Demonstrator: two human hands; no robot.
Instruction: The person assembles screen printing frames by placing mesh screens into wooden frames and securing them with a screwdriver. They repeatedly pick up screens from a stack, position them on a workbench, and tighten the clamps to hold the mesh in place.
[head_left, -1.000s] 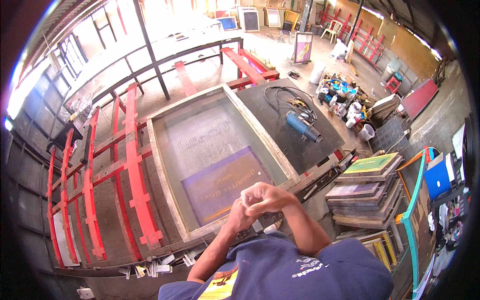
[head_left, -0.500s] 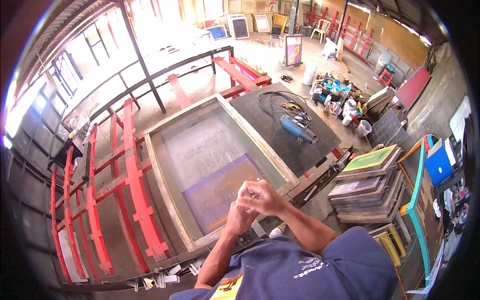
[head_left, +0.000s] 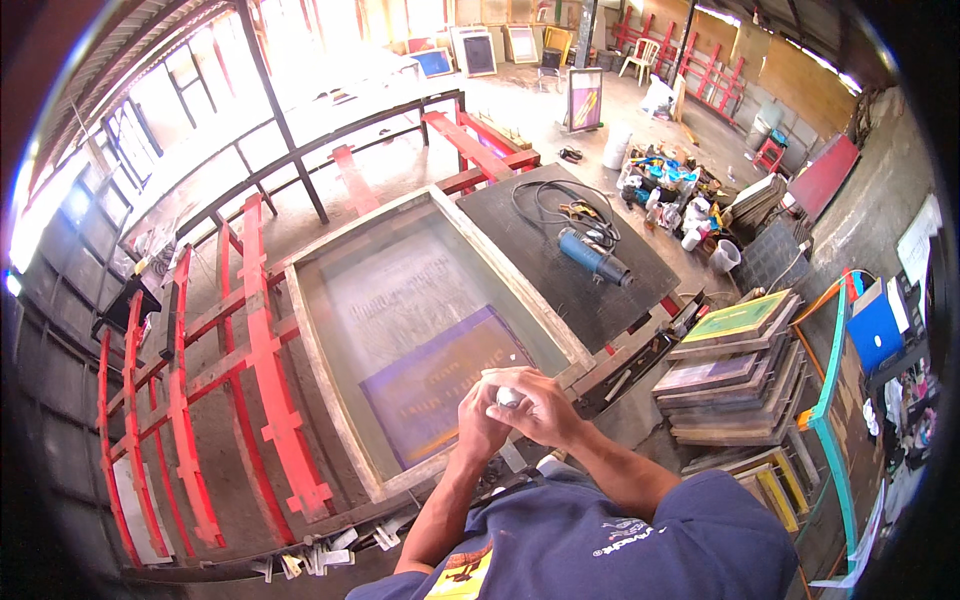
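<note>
Both hands meet close in front of the person's chest, clasped around a small white object [head_left: 508, 397] that peeks out between them. The left hand [head_left: 478, 425] is curled shut against it from the side, and the right hand [head_left: 540, 410] wraps over it from above, fingers folded. Just beyond the hands lies a large wooden printing screen [head_left: 420, 330] with a purple patch. Farther off to the right, a blue power tool [head_left: 596, 260] rests on a dark board [head_left: 570, 250], and stacked frames [head_left: 735, 370] sit beside the right forearm.

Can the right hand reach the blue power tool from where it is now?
Probably not without stepping closer. The right hand is busy holding a small white thing with the left hand, and the blue power tool lies far across the dark board.
</note>
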